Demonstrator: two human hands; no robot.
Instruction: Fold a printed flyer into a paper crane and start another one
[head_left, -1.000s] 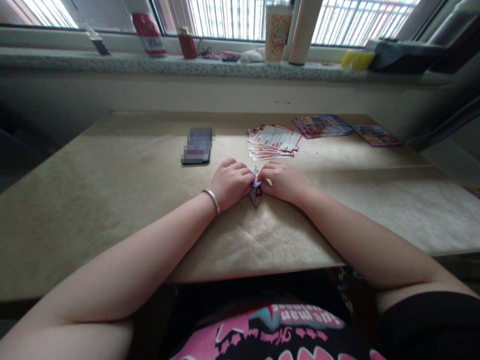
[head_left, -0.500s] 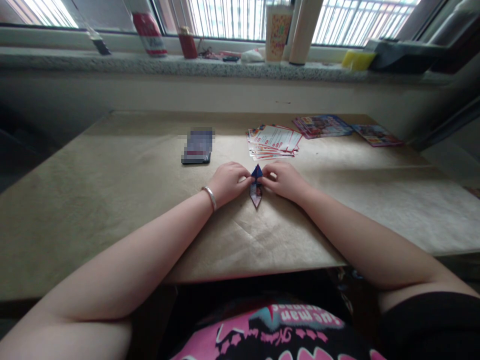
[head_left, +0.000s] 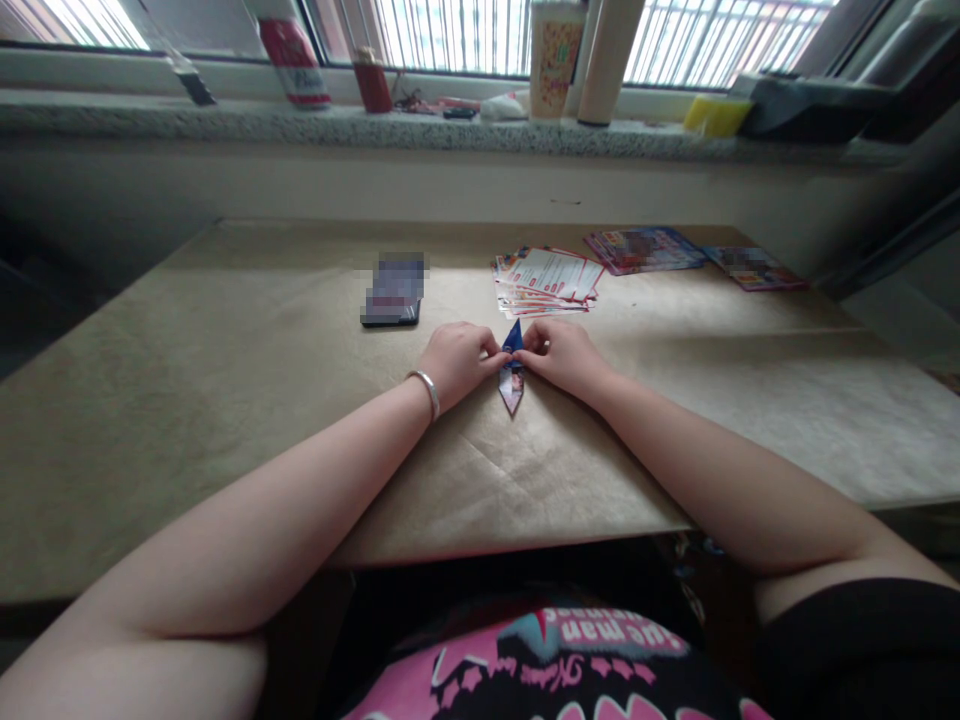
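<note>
A small folded paper piece [head_left: 511, 388], blue at its far end and printed in pale and dark colours at its near end, lies on the table [head_left: 480, 470]. Both of its ends are pointed. From the left, my left hand [head_left: 463, 362] pinches it near its middle between thumb and finger. My right hand [head_left: 564, 356] grips it from the other side, fingers curled, the thumb close to the left one. A silver bangle [head_left: 426, 394] circles my left wrist. The fingertips hide the paper's middle folds.
A fanned stack of printed cards [head_left: 551, 280] lies just beyond my hands. To the left is a dark, blurred phone-like object [head_left: 394, 290]. Colourful booklets [head_left: 645, 248] sit at the back right. The windowsill [head_left: 420, 130] holds a red can [head_left: 294, 62] and a paper cup [head_left: 553, 65].
The blue far end of the folded paper now stands taller and leans slightly right. My hands stay in nearly the same place, still pinching the paper.
</note>
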